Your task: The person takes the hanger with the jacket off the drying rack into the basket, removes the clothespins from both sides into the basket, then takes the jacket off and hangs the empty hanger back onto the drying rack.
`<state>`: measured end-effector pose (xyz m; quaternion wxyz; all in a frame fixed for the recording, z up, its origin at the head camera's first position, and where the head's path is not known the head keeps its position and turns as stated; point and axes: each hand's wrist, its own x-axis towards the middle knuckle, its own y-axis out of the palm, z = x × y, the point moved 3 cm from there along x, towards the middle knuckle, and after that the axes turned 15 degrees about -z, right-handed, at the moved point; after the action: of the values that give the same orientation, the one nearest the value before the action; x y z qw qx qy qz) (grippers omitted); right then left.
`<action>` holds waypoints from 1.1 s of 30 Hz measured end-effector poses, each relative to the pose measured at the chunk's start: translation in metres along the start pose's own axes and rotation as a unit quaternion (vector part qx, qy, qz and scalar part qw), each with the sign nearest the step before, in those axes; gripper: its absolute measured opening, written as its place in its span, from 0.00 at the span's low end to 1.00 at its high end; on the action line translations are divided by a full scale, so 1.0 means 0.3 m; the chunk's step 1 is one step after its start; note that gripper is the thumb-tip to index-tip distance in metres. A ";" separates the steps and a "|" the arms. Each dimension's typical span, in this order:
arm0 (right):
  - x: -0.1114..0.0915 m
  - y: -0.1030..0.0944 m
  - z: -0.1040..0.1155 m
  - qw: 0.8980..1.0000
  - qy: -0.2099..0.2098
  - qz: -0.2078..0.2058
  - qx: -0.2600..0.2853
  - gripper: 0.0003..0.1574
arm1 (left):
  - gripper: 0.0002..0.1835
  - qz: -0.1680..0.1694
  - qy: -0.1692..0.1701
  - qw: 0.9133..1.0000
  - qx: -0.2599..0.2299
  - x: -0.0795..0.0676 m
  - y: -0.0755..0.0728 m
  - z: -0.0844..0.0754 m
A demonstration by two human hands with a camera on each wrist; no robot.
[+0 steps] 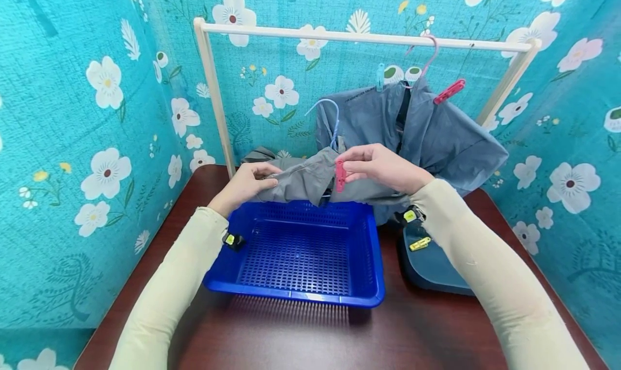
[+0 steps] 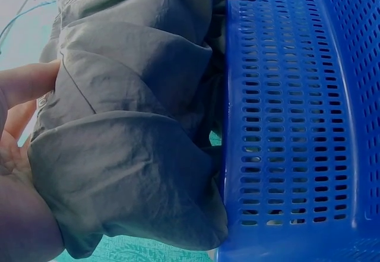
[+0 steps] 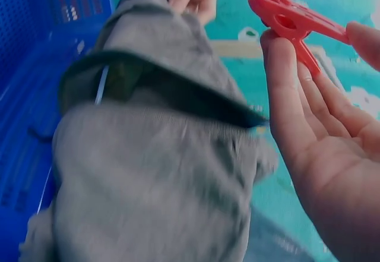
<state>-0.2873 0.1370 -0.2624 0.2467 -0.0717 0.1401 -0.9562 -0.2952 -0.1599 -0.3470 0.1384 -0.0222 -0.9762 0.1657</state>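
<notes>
A grey garment (image 1: pixel 303 177) hangs on a light-blue hanger (image 1: pixel 336 116), its lower part over the far side of the blue basket (image 1: pixel 380 273). My left hand (image 1: pixel 247 185) pinches the garment's left part, with the thumb on the near face of the cloth (image 2: pixel 119 90) and the other fingers behind, partly hidden. Beside the collar opening, my right hand (image 1: pixel 380 168) holds a red clothespin (image 3: pixel 291 21) between thumb and fingers. In the right wrist view the clothespin is apart from the cloth and the collar gapes, showing a bit of the hanger.
A wooden rack (image 1: pixel 310 34) spans the back, with a blue-grey jacket (image 1: pixel 436 127) on a pink hanger (image 1: pixel 433 52). Blue (image 1: pixel 380 77) and red (image 1: pixel 450 91) clothespins sit at its shoulders. A yellow clothespin (image 1: pixel 419 244) lies on a dark lidded box (image 1: pixel 432 270) at right.
</notes>
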 end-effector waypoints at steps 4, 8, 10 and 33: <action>-0.038 -0.070 -0.037 0.999 0.018 -0.014 0.036 0.29 | 0.15 -0.005 -0.004 1.000 0.002 0.004 -0.002 0.003; -0.072 -0.142 -0.076 0.997 0.026 -0.007 0.078 0.27 | 0.15 -0.010 -0.008 1.000 0.003 0.005 -0.011 0.010; -0.089 -0.174 -0.096 0.994 0.027 0.004 0.105 0.25 | 0.15 -0.014 -0.010 1.000 0.002 0.004 -0.018 0.012; -0.291 -0.407 -0.410 0.975 0.127 0.091 0.156 0.21 | 0.16 -0.021 -0.018 1.000 -0.011 0.009 -0.027 0.018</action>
<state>-0.2920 0.3110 -0.3483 0.3207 0.1029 0.0252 -0.9413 -0.2993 -0.1690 -0.3484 0.1244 -0.0008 -0.9805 0.1521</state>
